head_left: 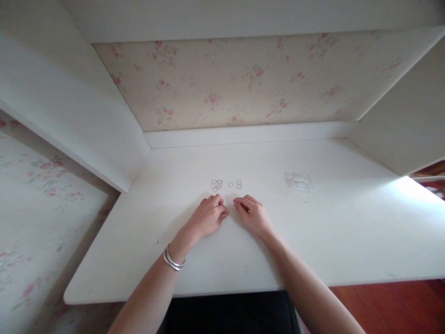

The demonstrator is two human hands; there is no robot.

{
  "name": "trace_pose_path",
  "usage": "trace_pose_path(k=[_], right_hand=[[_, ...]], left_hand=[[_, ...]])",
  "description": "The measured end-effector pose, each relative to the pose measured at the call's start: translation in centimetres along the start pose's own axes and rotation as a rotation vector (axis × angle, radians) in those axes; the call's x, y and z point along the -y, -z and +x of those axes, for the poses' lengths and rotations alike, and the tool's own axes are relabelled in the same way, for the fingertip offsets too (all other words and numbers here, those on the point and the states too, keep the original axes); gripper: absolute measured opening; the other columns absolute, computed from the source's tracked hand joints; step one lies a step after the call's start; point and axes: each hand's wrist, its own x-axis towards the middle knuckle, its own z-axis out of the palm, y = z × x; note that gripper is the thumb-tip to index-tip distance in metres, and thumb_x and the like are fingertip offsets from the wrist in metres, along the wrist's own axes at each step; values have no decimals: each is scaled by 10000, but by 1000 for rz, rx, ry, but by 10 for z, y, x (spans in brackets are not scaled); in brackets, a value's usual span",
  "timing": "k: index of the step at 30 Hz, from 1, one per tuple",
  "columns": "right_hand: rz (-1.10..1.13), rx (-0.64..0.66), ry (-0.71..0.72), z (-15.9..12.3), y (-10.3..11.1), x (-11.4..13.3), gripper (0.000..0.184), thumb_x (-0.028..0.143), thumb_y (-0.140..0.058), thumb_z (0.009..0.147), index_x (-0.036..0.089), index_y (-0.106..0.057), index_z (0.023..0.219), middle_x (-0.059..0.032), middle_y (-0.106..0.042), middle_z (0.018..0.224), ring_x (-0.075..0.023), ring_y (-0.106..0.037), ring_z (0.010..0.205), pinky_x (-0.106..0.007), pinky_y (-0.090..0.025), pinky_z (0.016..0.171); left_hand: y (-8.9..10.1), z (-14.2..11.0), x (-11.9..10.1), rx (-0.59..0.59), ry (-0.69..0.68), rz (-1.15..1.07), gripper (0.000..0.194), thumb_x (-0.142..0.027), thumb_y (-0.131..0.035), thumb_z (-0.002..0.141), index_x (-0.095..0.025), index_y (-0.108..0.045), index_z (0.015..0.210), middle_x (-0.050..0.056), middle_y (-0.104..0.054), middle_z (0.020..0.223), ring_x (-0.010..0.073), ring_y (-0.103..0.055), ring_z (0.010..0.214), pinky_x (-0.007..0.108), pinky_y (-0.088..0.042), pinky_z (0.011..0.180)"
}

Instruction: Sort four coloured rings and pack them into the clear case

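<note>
My left hand (209, 215) rests on the white desk with its fingers curled in and the thumb close to the index finger. Opposite it, my right hand (253, 214) has thumb and index fingertips pinched together. Anything between the fingers of either hand is too small to make out. Just beyond the left fingertips lies a cluster of several thin rings (217, 185), some overlapping. A single ring (231, 184), slightly angular in outline, lies to the right of that cluster. Farther right, two rings (238, 184) sit one behind the other, near my right fingertips.
A clear plastic bag (298, 182) lies flat on the white desk (333, 222), right of the rings. White side panels (79, 83) and a back ledge (250, 134) enclose the desk. Floral wallpaper (229, 83) covers the wall behind. A silver bangle (173, 260) circles my left wrist.
</note>
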Motion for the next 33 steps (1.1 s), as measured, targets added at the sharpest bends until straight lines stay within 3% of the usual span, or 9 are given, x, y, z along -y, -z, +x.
trace_pose_path(k=[4,7,9,13,17,22,26,33], right_hand=[[-2,0,-13,0,0,-2,231,305,-452,900,234,-672,921,-5,-605,792,-101,-529,624,-209,-384,592],[-4,5,-14,-1,-1,-4,242,314,-447,902,231,-673,923,-8,-613,808,-99,-528,621,-211,-387,597],[-9,23,-21,-1,-2,-5,251,320,-443,901,231,-676,924,-12,-619,826,-99,-529,619,-216,-389,594],[-37,69,-56,4,-5,-4,270,329,-429,892,233,-680,919,-20,-626,840,-112,-544,637,-228,-397,592],[-151,146,-18,21,-10,5,260,319,-435,886,245,-657,998,-23,-620,873,-129,-571,716,-235,-412,646],[-450,281,37,56,-21,18,302,320,-433,897,308,-599,1150,-39,-597,1004,-155,-590,791,-252,-397,661],[-545,381,88,75,-27,18,293,341,-398,920,357,-621,1110,-21,-579,967,-147,-587,765,-249,-386,646],[-487,319,129,72,-31,4,272,321,-404,929,283,-667,986,-18,-571,969,-124,-578,776,-231,-400,681]], left_hand=[[12,0,7,-141,66,-74,151,-236,-513,877,-205,-658,850,43,-539,928,158,-543,864,303,-436,818],[19,-2,25,-312,185,-150,172,-257,-479,893,-189,-636,917,41,-557,925,145,-555,876,276,-441,833],[19,-3,41,-357,260,-178,187,-270,-467,895,-186,-634,918,32,-586,906,135,-567,834,261,-449,798],[9,-6,68,-286,417,-177,199,-274,-466,878,-184,-644,891,24,-644,857,136,-588,774,246,-452,739],[2,-7,75,-216,553,-85,197,-273,-466,875,-208,-651,893,29,-662,934,143,-604,810,245,-442,745],[4,-9,70,-166,559,4,216,-296,-433,899,-248,-642,925,15,-657,974,149,-600,845,244,-425,709],[5,-10,69,-147,551,27,223,-308,-419,909,-253,-634,934,15,-655,971,154,-597,864,248,-413,700],[6,-10,70,-112,540,9,238,-328,-402,920,-258,-625,964,24,-644,1000,159,-591,899,254,-409,734]])
